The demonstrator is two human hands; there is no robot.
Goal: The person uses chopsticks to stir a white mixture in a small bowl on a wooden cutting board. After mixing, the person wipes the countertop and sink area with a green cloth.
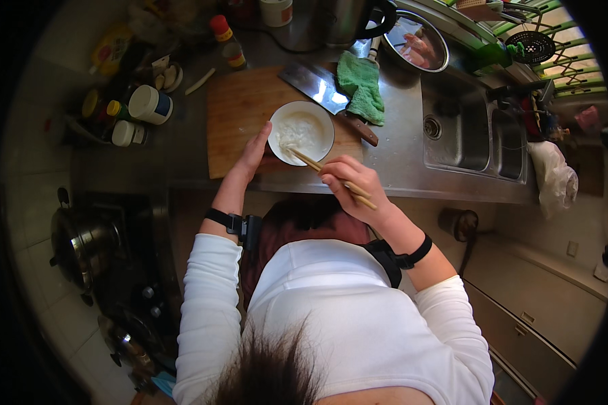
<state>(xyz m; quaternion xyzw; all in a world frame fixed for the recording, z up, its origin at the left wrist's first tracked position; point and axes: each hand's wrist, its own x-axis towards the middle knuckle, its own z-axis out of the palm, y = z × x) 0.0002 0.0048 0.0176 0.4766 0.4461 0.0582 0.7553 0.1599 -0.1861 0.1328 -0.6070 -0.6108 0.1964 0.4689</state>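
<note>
A white bowl [325, 132] with a dark rim holds a pale, wet white mixture [298, 132]. My left hand [253, 152] grips the bowl's left side, with the thumb at the rim and the other fingers hidden beneath or behind it. In my right hand [353, 183] is a pair of wooden chopsticks [309, 161], their tips dipped into the mixture near the bowl's front left. Under the bowl lies a wooden cutting board [235, 111]. A cleaver [316, 86] with a wooden handle rests across the board's right side, beside a green cloth [359, 83].
To the right is a double steel sink [458, 136]; behind it stands a metal bowl [442, 61] with raw meat in liquid. A red-capped bottle [230, 45] and a kettle [339, 23] stand at the back. Several jars [149, 104] line the left; pots [73, 248] sit on the stove.
</note>
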